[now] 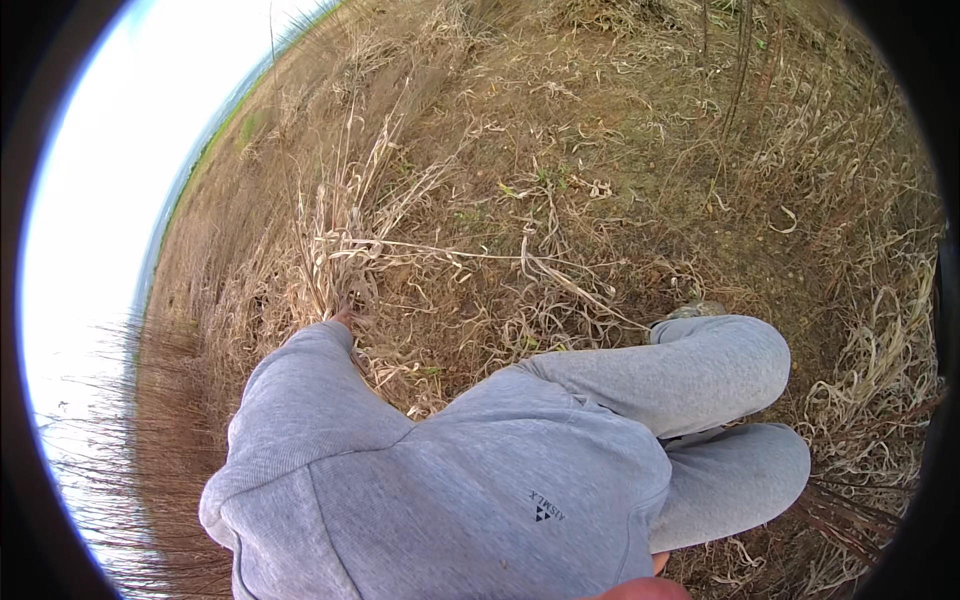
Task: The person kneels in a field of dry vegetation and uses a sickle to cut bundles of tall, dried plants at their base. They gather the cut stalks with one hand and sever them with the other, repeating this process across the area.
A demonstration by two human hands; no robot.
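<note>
My left arm in a grey sweatshirt sleeve reaches out to a tuft of dry, pale grass (334, 251). Only a sliver of my left hand (343, 316) shows past the cuff, at the near end of the tuft's stalks. Its fingers are hidden, so its grip is unclear. Skin at the bottom rim appears to be part of my right hand (645, 589); the rim cuts it off and my sweatshirt hides more. What it touches is out of sight. Long straw stalks (457, 253) lie sideways from the tuft across the ground before me.
My bent legs in grey trousers (705, 371) are at the right, with one shoe (694, 309) on the soil. Curled dry leaves (551, 319) litter the brown ground (637, 150). Thin dark stems (844, 510) stick out beside my knees. Sky and a distant horizon fill the left side.
</note>
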